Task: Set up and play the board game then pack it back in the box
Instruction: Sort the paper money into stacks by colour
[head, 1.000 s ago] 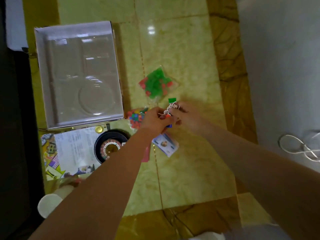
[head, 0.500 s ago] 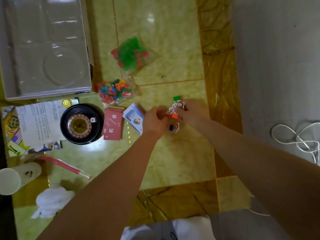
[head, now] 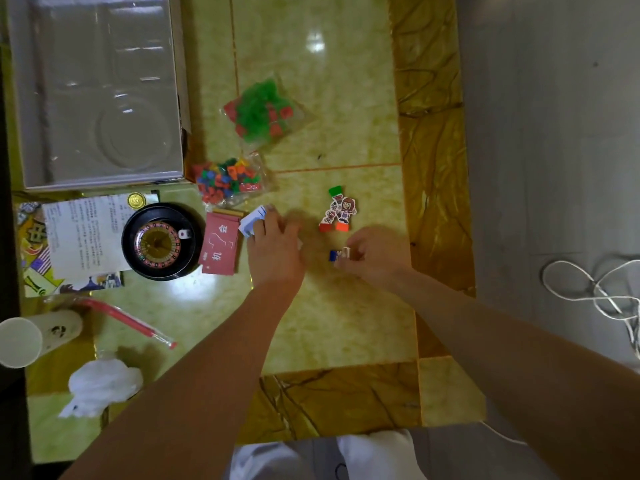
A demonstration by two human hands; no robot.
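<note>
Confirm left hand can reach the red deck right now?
Probably yes. The left hand is at the white cards, which abut the red deck; the deck's top is bare and only those flat cards lie between.

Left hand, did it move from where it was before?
Yes. The left hand slid left, away from the right hand, toward the red card deck, and now touches the white cards.
</note>
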